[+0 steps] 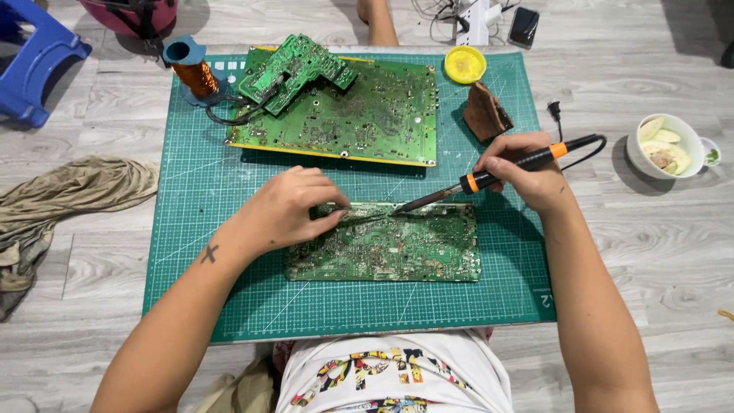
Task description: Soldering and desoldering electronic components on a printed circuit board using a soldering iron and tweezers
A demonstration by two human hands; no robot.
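A green circuit board [390, 248] lies on the green cutting mat [229, 291] in front of me. My right hand [527, 172] grips a black and orange soldering iron [489, 177], its tip touching the board's upper edge. My left hand [290, 206] rests on the board's upper left corner, pinching a thin wire or tool [359, 216] that reaches toward the iron's tip.
A larger green board [359, 115] with a smaller board [294, 69] on top lies at the mat's far side. Beside it stand a copper coil stand [195, 73], a yellow tin [465, 64] and a brown block [485, 113]. A bowl [664, 145] sits right, cloth [69, 191] left.
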